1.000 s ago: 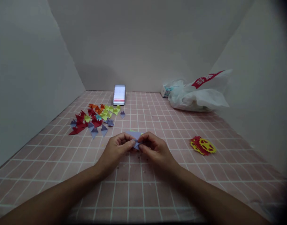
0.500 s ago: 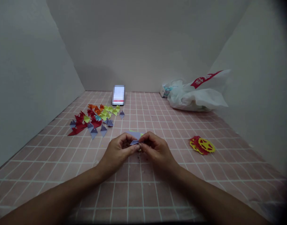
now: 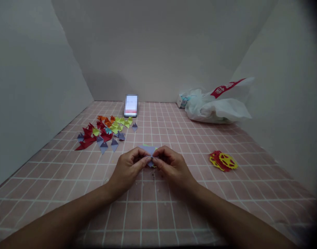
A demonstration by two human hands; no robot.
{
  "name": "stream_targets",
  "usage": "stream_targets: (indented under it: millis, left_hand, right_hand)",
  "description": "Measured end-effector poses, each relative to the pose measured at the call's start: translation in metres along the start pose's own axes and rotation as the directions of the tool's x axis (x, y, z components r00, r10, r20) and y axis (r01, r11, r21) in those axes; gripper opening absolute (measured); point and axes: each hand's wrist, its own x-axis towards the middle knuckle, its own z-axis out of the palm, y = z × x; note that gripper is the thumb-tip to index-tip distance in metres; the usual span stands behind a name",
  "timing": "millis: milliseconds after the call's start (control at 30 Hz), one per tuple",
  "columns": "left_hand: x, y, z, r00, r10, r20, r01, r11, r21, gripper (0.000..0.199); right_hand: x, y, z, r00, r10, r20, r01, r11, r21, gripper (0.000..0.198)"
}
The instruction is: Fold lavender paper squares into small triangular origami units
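Between my fingertips is a small folded piece of purple paper (image 3: 151, 164), mostly covered by the fingers. My left hand (image 3: 131, 167) pinches it from the left, thumb and fingers closed. From the right, my right hand (image 3: 171, 165) pinches it too, its thumb close to the left one. Just beyond the fingers lie flat purple paper sheets (image 3: 147, 149), with a bit of yellow-green paper showing at their edge. To the left is a spread of small folded paper figures (image 3: 106, 135) in red, orange, yellow, blue and purple.
Red and yellow cut-out discs (image 3: 227, 161), one with a star, lie at the right. A lit phone (image 3: 130, 105) stands at the back. A white plastic bag (image 3: 212, 109) and a small box (image 3: 182, 100) sit back right. White walls surround the pink checked tablecloth (image 3: 148, 214).
The purple paper has turned between my fingers; its broad face showed before, and now a narrow edge and a point hanging below show. My hands have barely moved.
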Motion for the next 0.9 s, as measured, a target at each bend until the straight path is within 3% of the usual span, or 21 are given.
stream_targets:
  millis: [433,600,767,900]
  left_hand:
    - [-0.002,0.004,0.004,0.999,-0.01,-0.037,0.008,0.998,-0.06,0.009]
    - [0.001,0.003,0.005,0.997,-0.074,0.009,0.075,0.987,-0.144,0.011]
    - [0.005,-0.002,0.004,0.982,-0.187,0.001,0.179,0.937,-0.3,0.017]
    - [0.005,-0.004,0.003,0.962,-0.272,-0.016,0.242,0.88,-0.408,0.021]
  right_hand:
    - [-0.003,-0.009,0.0,0.996,-0.061,-0.067,0.05,0.986,-0.158,0.011]
    - [-0.004,-0.004,0.001,0.996,-0.008,-0.093,-0.004,0.992,-0.123,0.01]
    - [-0.001,0.002,-0.001,0.998,0.053,-0.036,-0.053,0.999,0.006,0.011]
    - [0.001,0.003,-0.002,0.998,-0.037,-0.052,0.036,0.999,-0.029,0.015]
